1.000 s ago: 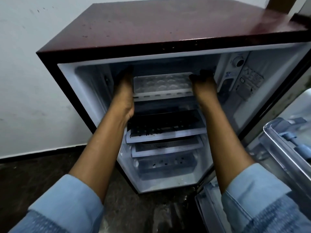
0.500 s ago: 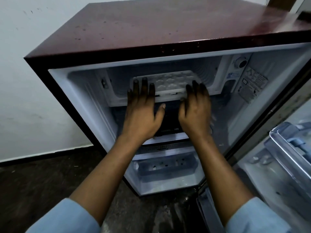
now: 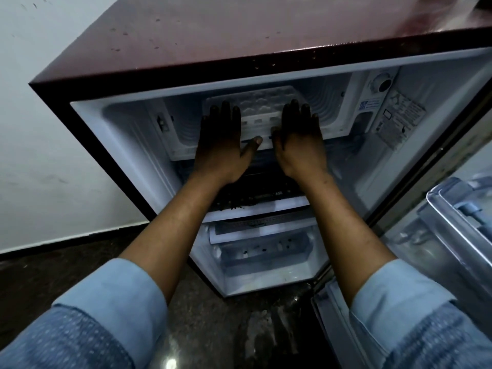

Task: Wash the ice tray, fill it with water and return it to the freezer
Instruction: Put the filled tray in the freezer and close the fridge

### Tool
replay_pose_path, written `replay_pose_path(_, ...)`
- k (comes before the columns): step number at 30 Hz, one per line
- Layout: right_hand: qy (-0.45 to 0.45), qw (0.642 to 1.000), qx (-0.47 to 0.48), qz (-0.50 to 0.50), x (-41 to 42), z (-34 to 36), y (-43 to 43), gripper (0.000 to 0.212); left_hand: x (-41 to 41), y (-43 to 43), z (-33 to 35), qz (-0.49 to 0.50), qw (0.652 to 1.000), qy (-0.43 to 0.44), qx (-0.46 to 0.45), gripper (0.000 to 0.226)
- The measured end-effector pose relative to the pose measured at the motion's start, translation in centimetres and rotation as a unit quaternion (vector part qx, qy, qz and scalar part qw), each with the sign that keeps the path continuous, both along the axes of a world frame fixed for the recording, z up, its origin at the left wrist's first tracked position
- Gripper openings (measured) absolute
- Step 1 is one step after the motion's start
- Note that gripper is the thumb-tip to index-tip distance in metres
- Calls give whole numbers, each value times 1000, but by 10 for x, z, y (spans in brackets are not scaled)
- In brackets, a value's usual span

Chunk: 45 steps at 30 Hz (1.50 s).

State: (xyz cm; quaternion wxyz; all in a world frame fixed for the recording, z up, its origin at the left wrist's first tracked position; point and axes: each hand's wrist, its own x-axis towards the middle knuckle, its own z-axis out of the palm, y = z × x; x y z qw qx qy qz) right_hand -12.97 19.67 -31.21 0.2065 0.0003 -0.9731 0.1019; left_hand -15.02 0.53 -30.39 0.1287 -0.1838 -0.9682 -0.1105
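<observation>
The white ice tray (image 3: pixel 262 105) lies in the freezer compartment (image 3: pixel 335 107) at the top of the open small fridge (image 3: pixel 239 35). My left hand (image 3: pixel 221 139) lies flat on the tray's near left corner, fingers straight and pointing inward, thumb along the front edge. On the near right corner my right hand (image 3: pixel 299 134) rests the same way. Neither hand curls round the tray. Whether the tray holds water cannot be told.
Below the freezer are shelves (image 3: pixel 255 211) and a clear drawer (image 3: pixel 266 251). A thermostat knob (image 3: pixel 383 85) and a label sit on the right inner wall. The open door with its racks (image 3: pixel 452 235) stands at the right. A white wall is at the left, and the floor is dark.
My hands let go of the tray's two ends and now lie flat on its near edge. The tray went from in front of the freezer opening to inside the compartment.
</observation>
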Motion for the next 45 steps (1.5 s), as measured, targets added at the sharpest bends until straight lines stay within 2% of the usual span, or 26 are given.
replay_pose_path(6, -55, 998, -21, -3, 29, 3, -8, 74, 14, -4, 2, -20, 999, -27, -32, 99)
replay_pose_path(10, -128, 990, -53, -1, 73, 16, -15, 72, 55, -9, 3, -39, 994, -83, -58, 99)
replay_pose_path(15, -184, 982, -18, -26, 153, 49, -23, 73, 112, -19, 23, -73, 986, -118, -90, 104)
replay_pose_path(21, -194, 979, -19, -66, 257, 107, -30, 76, 163, -27, 74, -163, 969, -127, -134, 101)
replay_pose_path(24, -178, 979, -20, -93, 308, 146, -25, 79, 180, -16, 108, -242, 954, -108, -142, 96)
replay_pose_path(28, -125, 979, -13, -163, 378, 196, -11, 80, 206, 19, 154, -333, 918, -17, -213, 102)
replay_pose_path(31, -98, 967, -5, -236, 428, 228, 7, 81, 233, 61, 190, -415, 886, 31, -204, 104)
replay_pose_path(39, -97, 915, -12, -390, 507, 251, 51, 86, 303, 173, 247, -555, 820, 26, -140, 102)
replay_pose_path(45, -126, 882, 7, -455, 532, 252, 84, 92, 325, 226, 252, -576, 802, 29, -151, 102)
